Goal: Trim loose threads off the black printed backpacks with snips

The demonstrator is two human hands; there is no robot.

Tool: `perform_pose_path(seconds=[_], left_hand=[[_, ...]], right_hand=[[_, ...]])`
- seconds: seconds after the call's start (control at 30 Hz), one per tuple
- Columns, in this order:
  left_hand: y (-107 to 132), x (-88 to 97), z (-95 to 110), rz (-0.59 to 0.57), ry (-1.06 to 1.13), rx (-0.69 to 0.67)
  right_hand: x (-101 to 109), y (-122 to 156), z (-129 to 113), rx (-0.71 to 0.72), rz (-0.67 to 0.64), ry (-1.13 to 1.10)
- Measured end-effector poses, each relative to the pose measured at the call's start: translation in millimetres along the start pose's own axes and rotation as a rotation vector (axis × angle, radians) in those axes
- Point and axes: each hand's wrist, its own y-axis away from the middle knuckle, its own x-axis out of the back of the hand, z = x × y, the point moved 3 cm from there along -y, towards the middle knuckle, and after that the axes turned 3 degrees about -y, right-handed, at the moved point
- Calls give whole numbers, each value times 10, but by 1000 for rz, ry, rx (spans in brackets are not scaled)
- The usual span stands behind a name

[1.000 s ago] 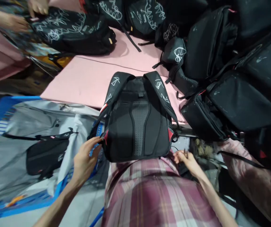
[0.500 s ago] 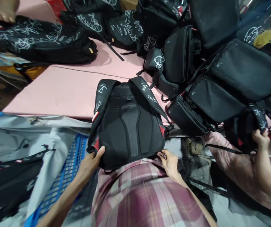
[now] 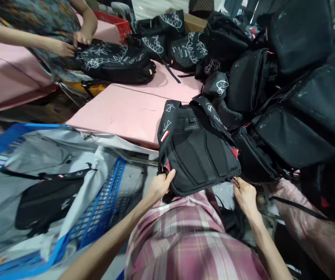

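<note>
A black backpack faces me with its padded back panel and shoulder straps, which carry white line prints. It is tilted, with its bottom near my lap and its top over the pink table's edge. My left hand grips the lower left corner, thumb on the panel, beside a red side patch. At the lower right corner my right hand is closed on the edge. A small dark metal object shows at those fingers, too small to name surely.
Black backpacks are heaped on the right. A blue basket at left holds grey lining and a black bag. Across the pink table, another person's hands touch a printed black backpack. A pink sleeve shows at right.
My view has swung left, so the scene sits further right and more of the basket and the far person shows. The backpack has tilted slightly; both my hands still hold it.
</note>
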Motion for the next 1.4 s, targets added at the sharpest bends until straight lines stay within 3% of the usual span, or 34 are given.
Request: perform_pose_path(seconds=[0.1, 0.2, 0.27, 0.33, 0.37, 0.43, 0.47, 0.57, 0.67, 0.77, 0.9, 1.0, 1.23, 1.33, 1.4], left_hand=[[18, -8, 134, 14, -14, -57], [-7, -59, 193, -14, 5, -88], [-75, -61, 127, -5, 43, -67], [-154, -13, -6, 8, 87, -34], [-178, 26, -76, -1, 105, -22], [-167, 119, -181, -41, 149, 9], [-128, 157, -200, -65, 216, 38], [55, 143, -72, -153, 594, 96], [158, 2, 188, -135, 947, 39], [112, -17, 243, -9, 940, -3], [-20, 226, 52, -68, 729, -4], [-134, 321, 40, -25, 838, 9], [-445, -158, 460, 60, 978, 180], [-405, -208, 472, 163, 933, 199], [-318, -206, 423, 154, 927, 225]], right_hand=[[-79, 134, -401, 157, -31, -102], [-261, 389, -1140, 402, -245, -227], [-349, 475, -1511, 372, -350, -240], [-357, 478, -1649, 328, -444, -364], [-330, 456, -1608, 304, -483, -466], [-232, 362, -1304, 192, -461, -677], [-178, 292, -1055, 78, -377, -752], [-45, 74, -181, -359, 199, -741], [-167, -122, 281, -436, 250, -641], [-356, -202, 387, -431, 194, -569], [-477, -167, 383, -430, 192, -552], [-500, -153, 398, -425, 194, -579], [-593, -124, 350, -431, 216, -641], [-644, -102, 334, -428, 226, -659], [-660, -90, 338, -414, 237, -651]])
